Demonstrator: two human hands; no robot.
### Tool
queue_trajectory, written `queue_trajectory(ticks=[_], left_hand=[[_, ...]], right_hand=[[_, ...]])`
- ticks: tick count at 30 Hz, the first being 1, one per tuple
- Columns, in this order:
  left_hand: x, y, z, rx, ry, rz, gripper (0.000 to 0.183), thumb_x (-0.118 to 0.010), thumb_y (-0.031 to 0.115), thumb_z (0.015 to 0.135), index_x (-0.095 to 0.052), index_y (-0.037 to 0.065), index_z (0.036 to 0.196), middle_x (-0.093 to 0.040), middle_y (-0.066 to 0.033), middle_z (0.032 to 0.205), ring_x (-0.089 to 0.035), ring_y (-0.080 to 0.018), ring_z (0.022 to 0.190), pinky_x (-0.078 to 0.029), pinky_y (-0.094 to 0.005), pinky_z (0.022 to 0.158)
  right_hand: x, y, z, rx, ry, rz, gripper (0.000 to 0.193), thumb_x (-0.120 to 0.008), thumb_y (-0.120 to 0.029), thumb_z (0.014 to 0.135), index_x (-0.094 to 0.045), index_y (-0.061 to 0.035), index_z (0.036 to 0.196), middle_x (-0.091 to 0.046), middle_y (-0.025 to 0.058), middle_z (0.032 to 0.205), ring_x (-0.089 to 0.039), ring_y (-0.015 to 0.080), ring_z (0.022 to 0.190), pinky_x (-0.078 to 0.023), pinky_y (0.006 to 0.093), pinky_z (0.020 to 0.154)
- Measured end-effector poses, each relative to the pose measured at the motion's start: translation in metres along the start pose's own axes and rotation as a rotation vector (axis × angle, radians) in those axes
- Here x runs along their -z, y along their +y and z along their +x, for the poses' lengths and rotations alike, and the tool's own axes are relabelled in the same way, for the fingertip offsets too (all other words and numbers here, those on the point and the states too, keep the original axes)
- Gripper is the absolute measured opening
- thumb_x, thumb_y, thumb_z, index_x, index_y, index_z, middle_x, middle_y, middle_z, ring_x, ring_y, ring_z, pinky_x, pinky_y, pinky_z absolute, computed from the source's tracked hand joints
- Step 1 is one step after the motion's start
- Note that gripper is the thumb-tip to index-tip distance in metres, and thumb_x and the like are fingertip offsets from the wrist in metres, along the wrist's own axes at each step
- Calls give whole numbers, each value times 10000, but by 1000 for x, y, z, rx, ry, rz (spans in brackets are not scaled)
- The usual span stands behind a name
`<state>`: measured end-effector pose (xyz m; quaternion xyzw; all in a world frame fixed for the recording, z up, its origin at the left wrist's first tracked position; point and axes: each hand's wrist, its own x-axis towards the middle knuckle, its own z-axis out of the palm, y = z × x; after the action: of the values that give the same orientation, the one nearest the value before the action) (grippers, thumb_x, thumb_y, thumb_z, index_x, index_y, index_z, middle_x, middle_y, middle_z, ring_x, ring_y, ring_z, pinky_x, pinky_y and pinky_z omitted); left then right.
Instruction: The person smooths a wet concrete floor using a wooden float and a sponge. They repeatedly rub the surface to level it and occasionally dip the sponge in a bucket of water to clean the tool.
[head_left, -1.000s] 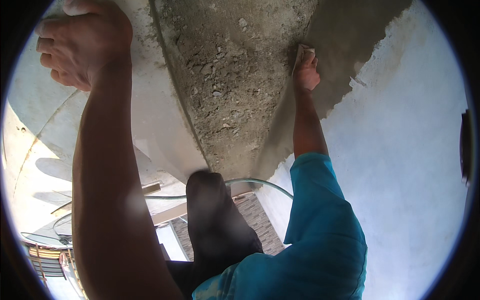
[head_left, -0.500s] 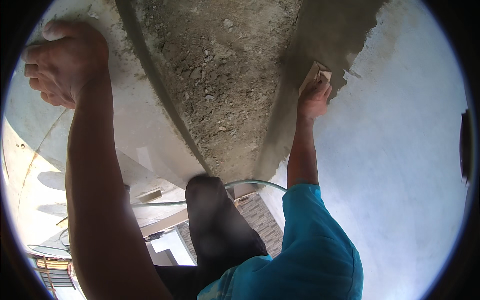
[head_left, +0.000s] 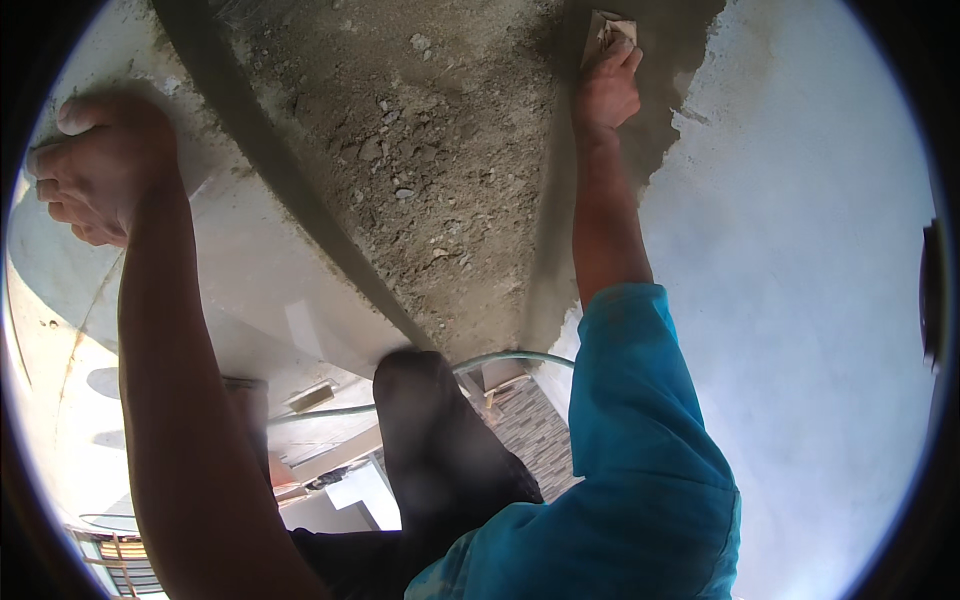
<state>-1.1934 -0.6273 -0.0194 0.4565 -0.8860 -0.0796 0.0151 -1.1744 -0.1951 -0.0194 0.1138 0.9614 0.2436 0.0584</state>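
Observation:
My right hand is closed on a small, flat, beige rectangular pad, whose exact kind I cannot make out. The pad lies against a strip of damp grey-brown mortar along the right wall. At the upper left, my left hand has its fingers curled in beside a pale smooth surface. What those fingers grip, if anything, is hidden.
Between the two sides runs a channel of rough rubble and dirt, with a dark mortar edge on its left. A green hose crosses near my dark-trousered knee. The white wall fills the right side.
My right hand has slid the pad farther up the mortar strip, the arm stretching out. My left hand sits slightly lower and farther left in view.

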Motion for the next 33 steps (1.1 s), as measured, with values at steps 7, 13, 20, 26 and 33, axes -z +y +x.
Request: queue_trajectory(ticks=[7, 13, 20, 26, 33], left_hand=[[-4, -4, -2, -12, 0, 2, 722, -267, 492, 971, -420, -104, 1347, -497, -282, 1322, -502, -385, 1241, -409, -514, 1018], [-3, -4, -8, -18, -20, 7, 713, -263, 496, 973, -418, -94, 1341, -499, -276, 1316, -500, -385, 1245, -403, -515, 1024], [1, 2, -5, 8, -54, 0, 701, -244, 487, 985, -413, -83, 1356, -488, -269, 1334, -487, -388, 1271, -396, -528, 1037], [-3, 1, -8, -14, -23, 25, 698, -245, 484, 989, -394, -79, 1375, -493, -262, 1325, -496, -388, 1254, -401, -524, 1033], [1, 1, -4, -13, -11, 39, 689, -258, 483, 993, -393, -83, 1363, -502, -272, 1296, -507, -397, 1234, -411, -526, 1016]], right_hand=[[38, 0, 15, 6, 54, 97, 301, -555, -178, 950, -478, -92, 1229, -552, 118, 1167, -696, 376, 898, -575, 511, 640], [7, 17, 0, 116, -57, -9, 300, -545, -184, 953, -470, -81, 1225, -560, 113, 1133, -705, 371, 866, -573, 522, 619], [-3, 6, 21, 127, -54, 21, 218, -502, -174, 970, -463, -114, 1176, -568, 93, 1195, -713, 371, 841, -590, 517, 645], [26, 9, 16, -2, -106, 80, 263, -468, -196, 981, -479, -148, 1239, -564, 97, 1173, -690, 396, 904, -567, 553, 694], [9, 24, -12, 121, 2, 46, 243, -452, -242, 983, -494, -103, 1178, -577, 124, 1195, -704, 363, 855, -577, 502, 584]])
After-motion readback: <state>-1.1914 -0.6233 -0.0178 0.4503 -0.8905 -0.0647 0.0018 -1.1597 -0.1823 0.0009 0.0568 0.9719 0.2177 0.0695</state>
